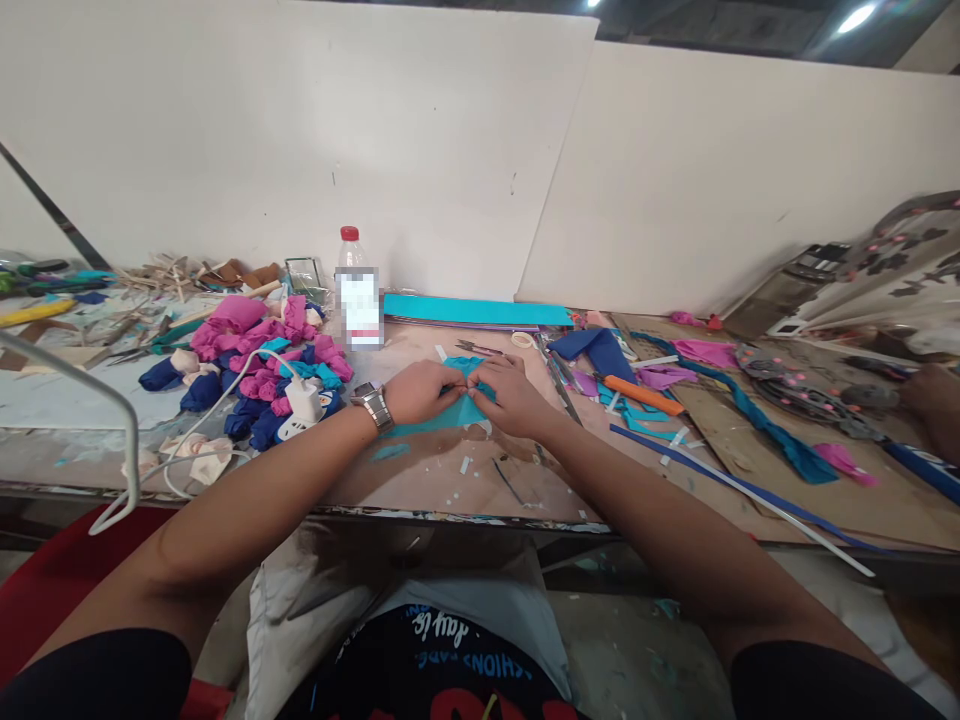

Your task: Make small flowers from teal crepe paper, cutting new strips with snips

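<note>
Both my hands meet over a turquoise piece of fabric or crepe paper (450, 415) near the middle of the table; its exact material is hard to tell. My left hand (420, 393), below a metal wristwatch (370, 405), pinches the piece from the left. From the right, my right hand (512, 397) pinches it too, with the fingertips of both hands almost touching. Part of the turquoise piece spreads flat under and between the hands. Just behind them lies a small pair of pliers or snips (480, 348), partly covered.
Left of my hands sit bunched pink, blue and cream pieces (259, 350) and a white plug with cable (303, 400). A red-capped bottle (360, 300) stands behind. To the right lie an orange-handled cutter (643, 394) and strips on cardboard (720, 440). Another person's hand (930, 400) is at far right.
</note>
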`<state>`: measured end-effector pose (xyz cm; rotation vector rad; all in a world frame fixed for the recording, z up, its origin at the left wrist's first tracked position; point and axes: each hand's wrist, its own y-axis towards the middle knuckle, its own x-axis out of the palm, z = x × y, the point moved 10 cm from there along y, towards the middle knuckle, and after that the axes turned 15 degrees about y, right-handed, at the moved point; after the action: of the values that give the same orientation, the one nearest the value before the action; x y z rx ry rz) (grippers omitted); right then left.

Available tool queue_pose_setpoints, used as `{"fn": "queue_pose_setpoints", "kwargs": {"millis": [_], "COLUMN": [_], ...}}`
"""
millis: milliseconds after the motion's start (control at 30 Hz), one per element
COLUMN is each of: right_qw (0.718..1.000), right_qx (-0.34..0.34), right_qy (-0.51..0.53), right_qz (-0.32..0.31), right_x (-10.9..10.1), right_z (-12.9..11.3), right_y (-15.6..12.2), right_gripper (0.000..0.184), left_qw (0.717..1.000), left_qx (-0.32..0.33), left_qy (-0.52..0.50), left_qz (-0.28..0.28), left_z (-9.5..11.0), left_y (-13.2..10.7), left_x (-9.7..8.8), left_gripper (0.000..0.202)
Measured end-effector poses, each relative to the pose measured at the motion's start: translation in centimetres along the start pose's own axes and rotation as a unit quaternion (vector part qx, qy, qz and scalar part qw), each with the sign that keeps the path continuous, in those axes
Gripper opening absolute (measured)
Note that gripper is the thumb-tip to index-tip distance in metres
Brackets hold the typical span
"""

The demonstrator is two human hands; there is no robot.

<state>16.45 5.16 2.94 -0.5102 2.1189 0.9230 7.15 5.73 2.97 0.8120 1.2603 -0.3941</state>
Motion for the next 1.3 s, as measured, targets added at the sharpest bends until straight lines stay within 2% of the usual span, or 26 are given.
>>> {"fn": "queue_pose_setpoints", "kwargs": {"millis": [267,467,700,900,1133,1300], "right_qw": [0.999,0.995,0.975,0.962,0.987,0.996], "right_qx": [0.010,0.030,0.083,0.095,0.028,0.010], "right_qy": [0.033,0.090,0.202,0.255,0.156,0.080], "right_qz": [0.020,0.038,0.039,0.020,0.031,0.043], "right_x": [-0.4,-0.8,-0.6,-0.2,-1.4,-1.8], "right_z": [0.9,1.4,2.6,3.0,1.8,1.3], "right_y": [-0.1,0.2,0.4,0.5,0.6,0.5], "right_gripper": [0.016,0.016,0.021,0.025,0.028,0.027], "left_qw": [0.998,0.998,0.998,0.999,0.999,0.999], "left_qx": [0.030,0.037,0.034,0.020,0.014,0.010], "left_qy": [0.046,0.054,0.042,0.007,0.024,-0.028], "left_qz": [-0.013,0.008,0.022,0.028,0.022,0.016], "left_z": [0.3,0.6,0.3,0.2,0.2,0.2], "left_y": [0.1,0.2,0.2,0.3,0.3,0.1], "left_x": [0.5,0.3,0.2,-0.1,0.0,-0.2], "left_gripper": [0.032,0.033,0.035,0.034,0.035,0.032]}}
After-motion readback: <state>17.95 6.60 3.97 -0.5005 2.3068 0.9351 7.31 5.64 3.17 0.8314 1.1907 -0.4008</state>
